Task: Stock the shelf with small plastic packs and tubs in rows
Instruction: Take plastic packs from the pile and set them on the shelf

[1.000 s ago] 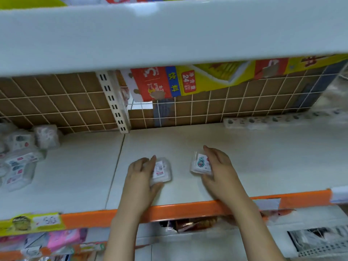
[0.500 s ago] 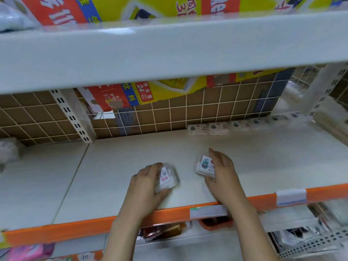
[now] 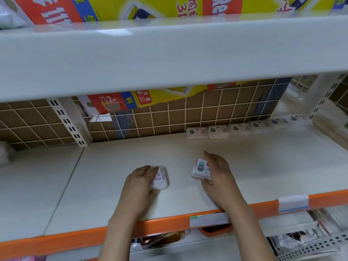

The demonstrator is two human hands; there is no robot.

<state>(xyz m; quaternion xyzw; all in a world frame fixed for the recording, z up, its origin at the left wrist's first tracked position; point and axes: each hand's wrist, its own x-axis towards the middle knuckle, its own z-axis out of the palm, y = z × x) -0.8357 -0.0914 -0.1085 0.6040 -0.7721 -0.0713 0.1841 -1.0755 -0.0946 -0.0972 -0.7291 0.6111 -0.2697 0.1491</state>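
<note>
Clear plastic packs sat in both our grips above the pale shelf (image 3: pixel 113 185). Our left hand (image 3: pixel 140 182) clasped a red-labelled pack (image 3: pixel 160 178); our right hand (image 3: pixel 219 172) pinched a cartoon-printed pack (image 3: pixel 200 168).

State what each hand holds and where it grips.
Left hand grips a clear pack by its left side; right hand grips another pack by its right edge.

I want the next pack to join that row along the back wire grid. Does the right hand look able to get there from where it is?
Probably yes. The right hand grips a pack over bare shelf, and nothing stands between it and the back row.
</note>
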